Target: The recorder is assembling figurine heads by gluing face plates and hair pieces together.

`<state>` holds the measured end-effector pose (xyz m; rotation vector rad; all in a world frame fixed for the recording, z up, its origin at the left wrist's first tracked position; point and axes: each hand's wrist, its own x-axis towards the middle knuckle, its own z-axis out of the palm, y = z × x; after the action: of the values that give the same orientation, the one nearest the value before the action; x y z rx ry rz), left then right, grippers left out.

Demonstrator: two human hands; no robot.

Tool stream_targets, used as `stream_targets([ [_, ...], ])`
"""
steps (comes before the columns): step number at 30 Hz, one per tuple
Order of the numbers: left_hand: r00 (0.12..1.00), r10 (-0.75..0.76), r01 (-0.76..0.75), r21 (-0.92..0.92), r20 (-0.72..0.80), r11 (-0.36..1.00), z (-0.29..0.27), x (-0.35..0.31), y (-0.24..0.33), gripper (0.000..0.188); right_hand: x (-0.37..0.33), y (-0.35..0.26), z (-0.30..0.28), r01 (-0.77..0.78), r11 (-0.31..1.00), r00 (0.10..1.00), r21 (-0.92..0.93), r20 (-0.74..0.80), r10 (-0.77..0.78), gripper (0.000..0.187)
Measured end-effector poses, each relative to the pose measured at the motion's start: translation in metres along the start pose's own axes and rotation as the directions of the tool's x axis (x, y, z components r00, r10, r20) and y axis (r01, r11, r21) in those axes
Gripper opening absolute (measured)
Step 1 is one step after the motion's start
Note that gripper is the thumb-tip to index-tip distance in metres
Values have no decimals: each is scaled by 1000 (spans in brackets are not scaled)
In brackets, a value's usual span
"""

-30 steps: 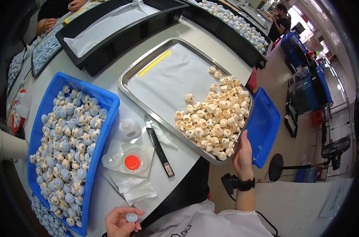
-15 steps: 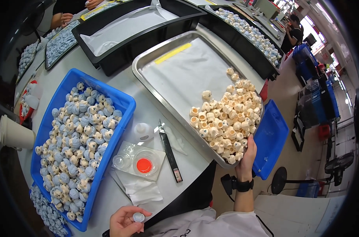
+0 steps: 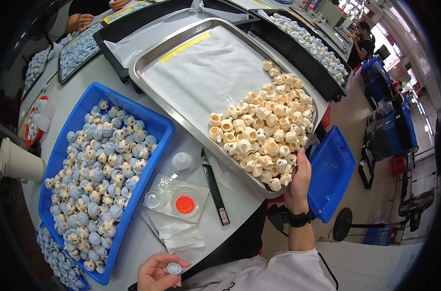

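My right hand (image 3: 298,180) grips the near right corner of a metal tray (image 3: 177,112), its thumb over the rim. Small hollow cream doll-head parts (image 3: 266,127) are heaped at that end, and white paper lines the tray. Low at the front, my left hand (image 3: 158,272) pinches a small round pale-blue piece (image 3: 174,268) between thumb and fingers. To its left stands a blue bin (image 3: 165,138) filled with cream and pale-blue doll heads (image 3: 97,179). The tray's far left corner overlaps a black paper-lined tray (image 3: 115,57).
A black-handled craft knife (image 3: 213,186), a clear bottle (image 3: 183,163), a small dish of red-orange material (image 3: 185,204) and folded tissue (image 3: 181,237) lie between bin and tray. An empty blue bin (image 3: 331,169) is at right. A co-worker's hand (image 3: 85,21) shows at far left.
The metal tray has moved left and away from me, over the black tray's edge, with my right hand still on it. My left hand has barely shifted, still pinching the round piece.
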<state>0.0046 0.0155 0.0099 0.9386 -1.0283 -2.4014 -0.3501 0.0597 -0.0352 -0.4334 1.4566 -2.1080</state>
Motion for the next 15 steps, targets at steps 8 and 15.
stream_targets([
  [8, 1000, -13, 14, -34, 15, 999, 0, -2, 2, 38, -1, 5, 2, -25, 999, 1000, 35, 8, 25, 39],
  [15, 999, -32, 32, -31, 20, 999, -3, -3, 2, 39, -11, 4, -6, -87, 994, 996, 63, -18, 88, 32],
])
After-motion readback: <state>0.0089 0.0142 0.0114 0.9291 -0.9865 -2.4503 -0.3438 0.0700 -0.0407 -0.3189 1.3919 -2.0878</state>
